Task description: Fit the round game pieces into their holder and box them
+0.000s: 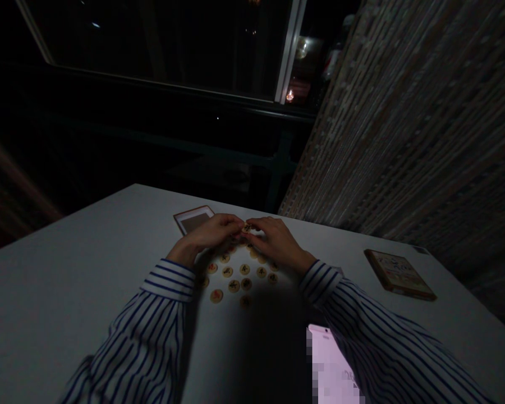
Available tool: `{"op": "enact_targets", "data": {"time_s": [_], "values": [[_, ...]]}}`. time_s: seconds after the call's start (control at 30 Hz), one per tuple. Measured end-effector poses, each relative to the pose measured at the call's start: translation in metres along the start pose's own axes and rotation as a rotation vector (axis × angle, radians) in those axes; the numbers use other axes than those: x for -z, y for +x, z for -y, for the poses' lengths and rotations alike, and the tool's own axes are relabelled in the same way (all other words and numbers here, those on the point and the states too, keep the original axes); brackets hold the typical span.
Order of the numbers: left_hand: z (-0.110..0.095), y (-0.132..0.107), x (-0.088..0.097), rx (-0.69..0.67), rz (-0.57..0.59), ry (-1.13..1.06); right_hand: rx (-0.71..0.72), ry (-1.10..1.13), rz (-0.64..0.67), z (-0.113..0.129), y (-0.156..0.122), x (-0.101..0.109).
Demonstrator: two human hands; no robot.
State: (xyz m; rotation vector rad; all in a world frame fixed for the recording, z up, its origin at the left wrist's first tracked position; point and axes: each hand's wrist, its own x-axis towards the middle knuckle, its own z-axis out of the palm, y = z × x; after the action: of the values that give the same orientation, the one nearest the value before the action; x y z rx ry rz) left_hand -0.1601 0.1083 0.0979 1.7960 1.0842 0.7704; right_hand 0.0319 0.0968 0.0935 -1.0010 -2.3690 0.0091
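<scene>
Both of my hands meet over a scatter of round wooden Chinese chess pieces near the far edge of the table. A Chinese chess piece (247,228) with a dark character sits between the thumb and fingers of my right hand (273,238). My left hand (212,231) is closed beside it, fingertips close to the same piece; what those fingers hold is hidden. Below the hands lie several loose pieces, among them a black-marked piece (234,286) and a red-marked piece (216,295). Other pieces are partly covered by my hands.
An open shallow box part (184,224) lies behind my left hand. A box with a printed cover (400,274) rests at the right of the white table (88,269). A lit phone (330,365) is by my right forearm. A string curtain (362,140) hangs behind.
</scene>
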Motion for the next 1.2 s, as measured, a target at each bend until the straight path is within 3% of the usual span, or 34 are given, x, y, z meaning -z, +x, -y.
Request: {"op": "enact_targets", "data": {"time_s": [0.27, 0.53, 0.8, 1.03, 1.2], "values": [[0.002, -0.003, 0.001, 0.108, 0.048, 0.113, -0.046, -0.061, 0.117, 0.002, 0.002, -0.008], [0.023, 0.008, 0.012, 0.113, -0.127, 0.245, -0.089, -0.201, 0.394, -0.001, -0.001, -0.020], [0.021, 0.004, 0.014, 0.128, -0.131, 0.530, -0.080, -0.236, 0.538, 0.006, 0.003, -0.026], [0.017, 0.001, 0.012, 0.124, -0.121, 0.537, -0.085, -0.190, 0.535, 0.003, 0.003, -0.030], [0.016, 0.002, 0.010, 0.122, -0.143, 0.546, -0.108, -0.156, 0.497, -0.009, 0.001, -0.015]]}}
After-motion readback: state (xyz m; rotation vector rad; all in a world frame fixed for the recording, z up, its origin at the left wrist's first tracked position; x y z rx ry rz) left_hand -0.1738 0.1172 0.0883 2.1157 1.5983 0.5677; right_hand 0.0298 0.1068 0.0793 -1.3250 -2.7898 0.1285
